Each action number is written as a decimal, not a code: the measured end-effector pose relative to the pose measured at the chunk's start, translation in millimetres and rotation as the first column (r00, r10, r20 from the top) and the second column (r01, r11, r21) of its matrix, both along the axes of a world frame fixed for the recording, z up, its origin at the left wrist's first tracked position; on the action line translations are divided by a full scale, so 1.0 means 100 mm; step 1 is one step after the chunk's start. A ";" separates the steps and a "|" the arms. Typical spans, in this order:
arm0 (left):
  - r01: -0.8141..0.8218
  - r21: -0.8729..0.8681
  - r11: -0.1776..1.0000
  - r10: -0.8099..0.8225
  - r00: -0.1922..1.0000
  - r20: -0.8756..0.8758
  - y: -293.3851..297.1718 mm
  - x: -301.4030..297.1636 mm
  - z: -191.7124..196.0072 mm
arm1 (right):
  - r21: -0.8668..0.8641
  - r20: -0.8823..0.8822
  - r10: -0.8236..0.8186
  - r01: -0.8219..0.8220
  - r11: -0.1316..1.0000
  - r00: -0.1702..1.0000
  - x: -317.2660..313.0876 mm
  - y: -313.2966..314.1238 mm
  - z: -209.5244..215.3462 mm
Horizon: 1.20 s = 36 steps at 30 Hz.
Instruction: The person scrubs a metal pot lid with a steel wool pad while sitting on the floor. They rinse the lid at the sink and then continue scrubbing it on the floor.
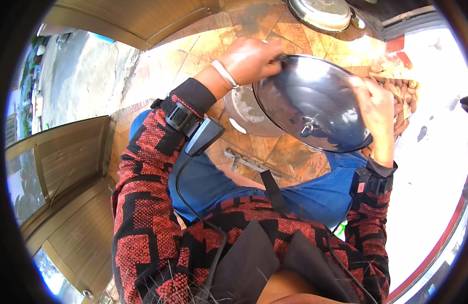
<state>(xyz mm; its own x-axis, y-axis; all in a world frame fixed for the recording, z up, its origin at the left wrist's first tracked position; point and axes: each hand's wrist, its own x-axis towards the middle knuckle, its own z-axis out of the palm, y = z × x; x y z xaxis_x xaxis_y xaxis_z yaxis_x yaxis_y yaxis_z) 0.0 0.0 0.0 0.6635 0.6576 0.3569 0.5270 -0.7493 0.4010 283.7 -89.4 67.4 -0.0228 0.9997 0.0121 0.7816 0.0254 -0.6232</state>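
Observation:
A dark, glossy round pan or lid (307, 101) is held tilted in front of me, above the floor. My left hand (257, 61) is closed at its far left rim, around something black that may be a handle or a scrubber. My right hand (371, 96) grips the right rim, with the fingers partly blurred. On the dark surface sits a small shiny metal loop or fitting (308, 128). Partly hidden behind the pan, a shallow basin (239, 109) with what looks like water stands on the tiles.
A large silver pot (320, 12) stands on the tiled floor at the far right. Beside my right hand lies a brownish heap (405, 96) of lumpy pieces. A narrow grey bar (251, 163) lies between my knees. Wooden door panels (67, 157) stand at the left.

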 end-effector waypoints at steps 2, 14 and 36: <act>0.114 0.105 0.988 -0.123 0.989 0.082 -0.05 0.11 -0.05 | 0.106 0.174 0.086 -0.106 0.989 0.981 -0.15 -0.01 -0.14; -0.202 -0.546 0.813 0.348 0.921 0.177 -0.03 -0.14 -0.46 | 0.028 -0.227 -0.249 0.262 0.965 0.941 0.29 -0.13 0.14; 0.000 -0.784 0.621 0.429 0.837 0.340 -0.14 0.44 0.27 | -0.303 -0.692 -0.357 0.196 0.933 0.627 0.02 0.51 -0.46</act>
